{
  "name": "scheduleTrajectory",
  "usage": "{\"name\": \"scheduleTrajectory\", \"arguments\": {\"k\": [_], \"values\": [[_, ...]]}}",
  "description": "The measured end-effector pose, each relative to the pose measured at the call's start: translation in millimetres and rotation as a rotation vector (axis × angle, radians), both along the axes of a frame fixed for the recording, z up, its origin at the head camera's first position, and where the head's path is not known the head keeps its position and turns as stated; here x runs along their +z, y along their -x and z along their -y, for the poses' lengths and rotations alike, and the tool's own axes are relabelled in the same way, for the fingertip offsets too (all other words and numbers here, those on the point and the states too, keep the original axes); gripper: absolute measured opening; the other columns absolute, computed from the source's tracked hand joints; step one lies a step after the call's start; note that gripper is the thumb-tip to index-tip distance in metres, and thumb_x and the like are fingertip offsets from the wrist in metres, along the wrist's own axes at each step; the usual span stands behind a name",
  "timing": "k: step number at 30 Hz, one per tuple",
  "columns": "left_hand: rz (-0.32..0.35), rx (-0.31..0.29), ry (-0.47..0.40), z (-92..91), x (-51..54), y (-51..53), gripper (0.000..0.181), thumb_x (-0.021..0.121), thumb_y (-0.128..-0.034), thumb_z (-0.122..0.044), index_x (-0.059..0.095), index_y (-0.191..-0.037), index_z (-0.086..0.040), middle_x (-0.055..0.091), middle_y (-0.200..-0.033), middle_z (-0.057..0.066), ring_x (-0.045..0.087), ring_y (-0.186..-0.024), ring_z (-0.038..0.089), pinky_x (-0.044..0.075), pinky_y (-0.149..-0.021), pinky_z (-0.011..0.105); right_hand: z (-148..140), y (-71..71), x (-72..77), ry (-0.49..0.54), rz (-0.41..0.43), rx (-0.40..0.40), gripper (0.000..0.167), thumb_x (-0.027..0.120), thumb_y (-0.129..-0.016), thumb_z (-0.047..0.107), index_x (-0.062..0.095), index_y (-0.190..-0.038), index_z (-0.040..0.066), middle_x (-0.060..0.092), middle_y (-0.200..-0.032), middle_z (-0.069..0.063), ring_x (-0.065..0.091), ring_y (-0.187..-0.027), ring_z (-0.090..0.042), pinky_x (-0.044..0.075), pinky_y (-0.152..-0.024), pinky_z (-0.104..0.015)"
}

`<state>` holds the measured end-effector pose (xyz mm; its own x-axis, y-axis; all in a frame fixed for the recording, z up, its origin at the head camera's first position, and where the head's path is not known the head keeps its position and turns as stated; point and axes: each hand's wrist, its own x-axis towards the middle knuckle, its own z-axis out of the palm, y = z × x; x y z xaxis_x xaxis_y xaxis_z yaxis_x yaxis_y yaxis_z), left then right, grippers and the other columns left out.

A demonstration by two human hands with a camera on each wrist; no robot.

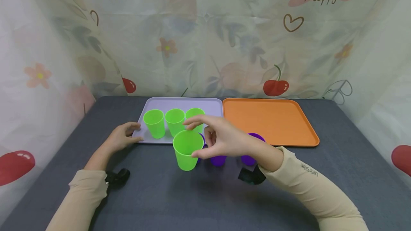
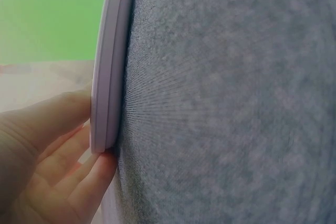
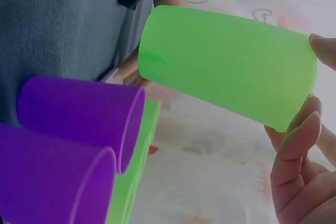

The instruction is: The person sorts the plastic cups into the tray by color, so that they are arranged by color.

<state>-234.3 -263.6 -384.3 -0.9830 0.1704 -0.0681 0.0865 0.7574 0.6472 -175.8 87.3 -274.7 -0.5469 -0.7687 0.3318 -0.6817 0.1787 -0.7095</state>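
My right hand point(image 1: 226, 136) pinches a green cup point(image 1: 185, 158) by its rim, holding it upright in the air in front of the lavender tray point(image 1: 179, 101). In the right wrist view, the fingertips meet the rim of that green cup point(image 3: 226, 66). Several green cups stand on the tray, among them a cup point(image 1: 154, 124) at its left and another point(image 1: 174, 120) beside it. My left hand point(image 1: 120, 138) grips the tray's front left corner, fingers and thumb around the edge point(image 2: 107, 77). Purple cups point(image 1: 218, 160) stand on the table, partly hidden behind my right hand and forearm.
An orange tray point(image 1: 266, 117) lies right of the lavender one, their edges side by side. In the right wrist view, two purple cups point(image 3: 79, 106) stand close together. Dark cloth covers the table point(image 1: 154, 195), and printed curtains point(image 1: 205, 45) surround it.
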Motion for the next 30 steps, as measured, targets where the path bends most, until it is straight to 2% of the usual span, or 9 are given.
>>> {"name": "scheduleTrajectory", "arguments": {"k": [10,16,23,30], "values": [[-0.006,0.002,-0.002,-0.1,0.6,-0.3,0.057,0.068,-0.0846,-0.018,0.045,-0.13,0.007,0.048,-0.133,0.029,0.044,-0.126,0.045,0.04,-0.102,0.053,-10.2,5.1,12.9,-0.001,-0.015,-0.067,0.06,0.078,-0.071,0.011,0.052,-0.124,0.011,0.063,-0.114,-0.008,0.046,-0.045,-0.007,0.042,-0.045,-0.02],[0.005,0.01,-0.001,-0.5,0.7,-0.3,0.057,0.068,-0.0851,-0.019,0.045,-0.131,0.006,0.047,-0.134,0.028,0.043,-0.127,0.044,0.04,-0.102,0.053,-15.7,10.6,18.0,0.003,-0.053,-0.086,0.059,0.079,-0.071,0.011,0.052,-0.123,0.009,0.064,-0.115,-0.009,0.052,-0.05,-0.007,0.047,-0.051,-0.022],[0.008,0.012,0.001,-1.2,1.5,-0.6,0.057,0.067,-0.0851,-0.019,0.044,-0.131,0.006,0.047,-0.134,0.029,0.043,-0.127,0.045,0.04,-0.102,0.054,-22.5,18.9,21.8,-0.019,-0.063,-0.129,0.058,0.078,-0.072,0.013,0.053,-0.124,0.014,0.063,-0.117,-0.005,0.056,-0.055,-0.008,0.051,-0.055,-0.025],[0.013,0.013,-0.001,-1.4,1.5,-0.6,0.058,0.068,-0.085,-0.02,0.044,-0.132,0.006,0.047,-0.135,0.028,0.042,-0.128,0.045,0.039,-0.103,0.054,-27.7,26.7,26.1,-0.026,-0.094,-0.159,0.057,0.078,-0.072,0.013,0.053,-0.123,0.012,0.063,-0.117,-0.007,0.057,-0.057,-0.008,0.052,-0.057,-0.026]]}}
